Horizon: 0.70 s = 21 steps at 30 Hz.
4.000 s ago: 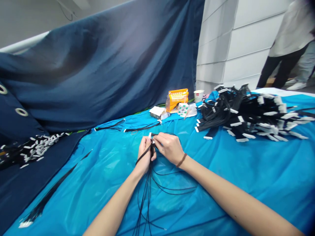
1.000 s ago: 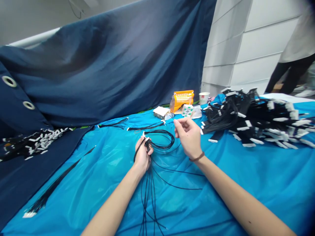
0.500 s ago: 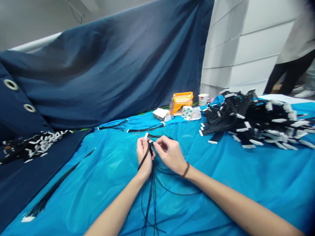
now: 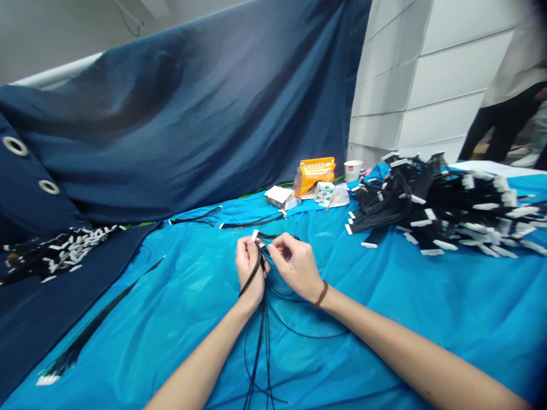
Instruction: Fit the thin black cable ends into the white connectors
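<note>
My left hand (image 4: 250, 269) is closed around a wire harness of thin black wires (image 4: 258, 336). A white connector (image 4: 255, 235) sticks out above its thumb, and the wires loop over the palm and trail down across the blue sheet (image 4: 188, 296). Just to the right, my right hand (image 4: 294, 263) pinches with thumb and forefinger beside the connector end. A thin black wire seems to run to those fingertips, but what exactly sits between them is too small to make out. More black wires lie behind and below this hand.
A large pile of black harnesses with white connectors (image 4: 431, 205) lies at the right, a smaller pile (image 4: 72, 250) at the left. A wire bundle (image 4: 98, 319) lies left of my arm. Behind are an orange bag (image 4: 317, 175), a small box (image 4: 282, 197) and a paper cup (image 4: 353, 171).
Both hands hold nearly the same pose. My right fingertips have shifted very slightly beside the connector. The person at the far right has moved a little.
</note>
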Available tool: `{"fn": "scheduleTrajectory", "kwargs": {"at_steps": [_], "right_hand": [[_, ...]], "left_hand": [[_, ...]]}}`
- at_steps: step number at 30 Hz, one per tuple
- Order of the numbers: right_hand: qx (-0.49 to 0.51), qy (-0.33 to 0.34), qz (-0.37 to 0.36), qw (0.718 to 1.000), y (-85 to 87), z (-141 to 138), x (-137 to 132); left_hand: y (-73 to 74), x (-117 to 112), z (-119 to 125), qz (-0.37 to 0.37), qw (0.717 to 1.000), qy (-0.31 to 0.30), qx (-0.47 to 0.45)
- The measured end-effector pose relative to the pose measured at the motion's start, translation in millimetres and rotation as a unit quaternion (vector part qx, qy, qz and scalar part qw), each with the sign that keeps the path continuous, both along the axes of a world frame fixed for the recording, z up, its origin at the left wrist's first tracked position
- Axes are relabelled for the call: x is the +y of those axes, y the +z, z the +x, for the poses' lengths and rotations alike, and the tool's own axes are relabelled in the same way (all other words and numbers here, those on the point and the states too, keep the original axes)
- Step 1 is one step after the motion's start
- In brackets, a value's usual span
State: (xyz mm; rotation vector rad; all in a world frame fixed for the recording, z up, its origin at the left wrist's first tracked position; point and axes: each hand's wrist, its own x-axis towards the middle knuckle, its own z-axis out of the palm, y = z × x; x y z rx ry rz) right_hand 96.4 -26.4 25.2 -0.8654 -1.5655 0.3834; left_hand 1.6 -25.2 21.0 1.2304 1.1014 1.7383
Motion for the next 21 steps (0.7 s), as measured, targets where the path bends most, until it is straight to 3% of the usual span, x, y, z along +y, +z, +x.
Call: {"fn": "scheduleTrajectory", "kwargs": {"at_steps": [11,21], "right_hand": [[-0.058,-0.015,0.058,0.997,-5.6,2.4,3.9],[-0.063,-0.019,0.069,0.995,-5.4,3.2,4.4]], "left_hand": [[-1.1,1.7,-0.4,0.000,1.000,-0.014,-0.003],[0.6,0.1,0.0,-0.003,1.000,-0.026,-0.001]]}}
